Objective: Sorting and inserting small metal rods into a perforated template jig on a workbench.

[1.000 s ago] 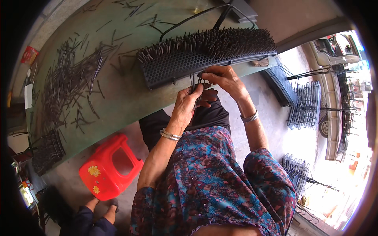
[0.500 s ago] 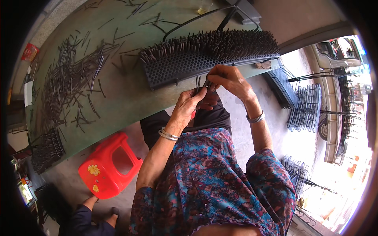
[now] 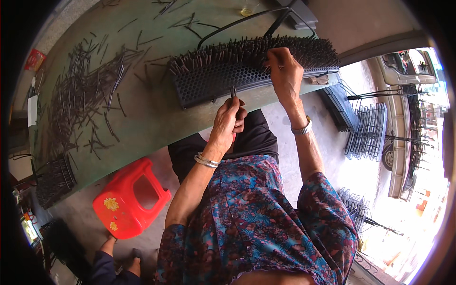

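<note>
On the green table stands a long black perforated rack [image 3: 218, 84] with a wire handle frame. Its far rows are packed with short dark rods [image 3: 228, 54] standing upright, while the near rows show open holes. My left hand [image 3: 226, 119] is closed around a few dark rods [image 3: 233, 91], their ends poking up past the thumb, just short of the rack's near edge. Over the right half of the rack is my right hand [image 3: 287, 73], fingers pinched together among the standing rods. What is between its fingertips is hidden.
Loose dark rods [image 3: 85, 90] lie heaped across the table's left side. A red plastic stool [image 3: 126, 209] stands below the table edge, beside another person's leg [image 3: 108, 246]. Wire racks [image 3: 368, 130] stand on the floor at right. A small glass [image 3: 246, 10] sits at the far edge.
My right hand has left my left hand and moved up and right onto the rack's rods. My left hand has stayed nearly in place, still gripping its rods.
</note>
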`<move>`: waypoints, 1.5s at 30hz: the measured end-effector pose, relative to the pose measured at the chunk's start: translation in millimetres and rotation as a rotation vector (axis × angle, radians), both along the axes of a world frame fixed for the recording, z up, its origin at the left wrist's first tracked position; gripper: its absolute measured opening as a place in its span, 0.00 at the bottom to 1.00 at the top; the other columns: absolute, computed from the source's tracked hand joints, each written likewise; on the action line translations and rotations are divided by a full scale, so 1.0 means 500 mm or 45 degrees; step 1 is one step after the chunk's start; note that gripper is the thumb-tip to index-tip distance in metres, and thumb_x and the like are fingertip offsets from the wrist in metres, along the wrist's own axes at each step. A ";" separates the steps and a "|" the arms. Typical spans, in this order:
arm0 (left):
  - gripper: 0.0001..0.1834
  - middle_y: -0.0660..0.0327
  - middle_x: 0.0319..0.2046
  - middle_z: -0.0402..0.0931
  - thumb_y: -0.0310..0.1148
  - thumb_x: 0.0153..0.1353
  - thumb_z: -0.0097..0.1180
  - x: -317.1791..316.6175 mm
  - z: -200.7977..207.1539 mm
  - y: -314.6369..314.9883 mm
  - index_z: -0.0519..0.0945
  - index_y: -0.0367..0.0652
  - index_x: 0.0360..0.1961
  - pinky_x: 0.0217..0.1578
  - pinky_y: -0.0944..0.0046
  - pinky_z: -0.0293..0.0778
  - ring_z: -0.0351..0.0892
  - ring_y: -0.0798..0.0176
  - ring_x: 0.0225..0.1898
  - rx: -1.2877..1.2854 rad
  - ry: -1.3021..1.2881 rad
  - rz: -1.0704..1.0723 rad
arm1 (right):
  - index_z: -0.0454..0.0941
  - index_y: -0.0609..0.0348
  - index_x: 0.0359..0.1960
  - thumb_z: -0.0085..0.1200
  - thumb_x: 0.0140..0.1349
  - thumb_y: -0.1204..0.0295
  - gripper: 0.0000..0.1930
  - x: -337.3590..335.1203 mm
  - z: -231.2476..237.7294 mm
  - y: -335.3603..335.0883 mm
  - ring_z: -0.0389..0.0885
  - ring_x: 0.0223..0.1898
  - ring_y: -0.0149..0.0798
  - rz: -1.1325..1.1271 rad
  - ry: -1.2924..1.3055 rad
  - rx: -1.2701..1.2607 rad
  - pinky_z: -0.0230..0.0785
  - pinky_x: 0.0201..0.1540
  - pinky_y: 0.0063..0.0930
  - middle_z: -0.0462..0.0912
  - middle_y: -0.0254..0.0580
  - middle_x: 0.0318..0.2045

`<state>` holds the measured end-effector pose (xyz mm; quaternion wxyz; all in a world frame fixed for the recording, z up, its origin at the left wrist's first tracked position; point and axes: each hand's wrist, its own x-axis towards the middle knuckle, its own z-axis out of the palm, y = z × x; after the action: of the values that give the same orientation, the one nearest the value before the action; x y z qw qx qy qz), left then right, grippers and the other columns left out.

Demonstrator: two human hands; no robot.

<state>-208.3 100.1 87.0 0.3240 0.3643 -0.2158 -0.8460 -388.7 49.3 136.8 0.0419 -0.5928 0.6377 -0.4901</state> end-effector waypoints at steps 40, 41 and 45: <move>0.18 0.50 0.39 0.83 0.39 0.68 0.53 0.007 0.015 0.017 0.77 0.38 0.52 0.40 0.61 0.81 0.84 0.59 0.36 -0.064 0.234 0.065 | 0.87 0.47 0.37 0.59 0.58 0.62 0.09 -0.017 -0.023 -0.013 0.78 0.35 0.46 -0.020 0.628 0.099 0.70 0.38 0.38 0.78 0.41 0.32; 0.18 0.50 0.39 0.83 0.39 0.68 0.53 0.007 0.014 0.017 0.77 0.38 0.52 0.40 0.61 0.81 0.84 0.59 0.36 -0.064 0.234 0.065 | 0.86 0.48 0.38 0.59 0.59 0.62 0.10 -0.015 -0.018 -0.004 0.78 0.35 0.46 0.010 0.639 0.140 0.70 0.38 0.37 0.78 0.42 0.32; 0.18 0.50 0.40 0.83 0.40 0.68 0.53 0.009 0.014 0.021 0.77 0.38 0.53 0.39 0.62 0.81 0.84 0.62 0.35 -0.082 0.198 0.036 | 0.85 0.53 0.43 0.59 0.60 0.60 0.15 -0.008 -0.017 0.016 0.79 0.36 0.46 0.024 0.699 0.065 0.71 0.39 0.37 0.78 0.45 0.34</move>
<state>-203.8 110.4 94.2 0.3632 0.2900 -0.2118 -0.8597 -392.6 57.5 128.1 -0.1129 -0.7080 0.6318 -0.2946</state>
